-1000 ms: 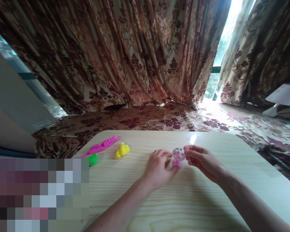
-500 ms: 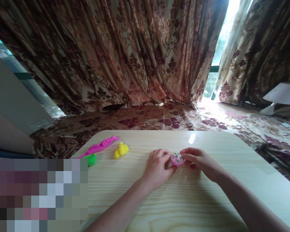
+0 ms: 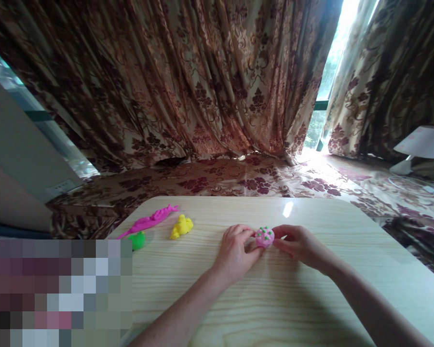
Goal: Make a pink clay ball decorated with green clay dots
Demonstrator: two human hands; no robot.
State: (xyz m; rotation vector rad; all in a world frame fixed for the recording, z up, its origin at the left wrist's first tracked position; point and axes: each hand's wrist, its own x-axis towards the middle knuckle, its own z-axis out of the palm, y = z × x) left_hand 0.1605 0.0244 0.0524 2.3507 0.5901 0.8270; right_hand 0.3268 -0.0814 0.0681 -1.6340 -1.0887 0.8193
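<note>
A pink clay mushroom with several small green dots on its rounded top is between my two hands, just above or on the tabletop; whether it touches the wood I cannot tell. My left hand is closed on its left side, with the thumb near the bottom edge and the index finger behind. From the right, my right hand pinches the edge with thumb and fingers. The mushroom's stem is hidden beneath the cap from this angle.
On the pale wooden table, yellow clay, a long magenta clay piece and green clay lie at the left. A blurred block covers the lower left. Patterned curtains hang behind; a white lamp stands far right.
The mushroom has tipped or sunk, so its stem no longer shows below the dotted cap. My right hand has moved slightly down and in, its fingers now against the cap's side. The left hand has hardly moved.
</note>
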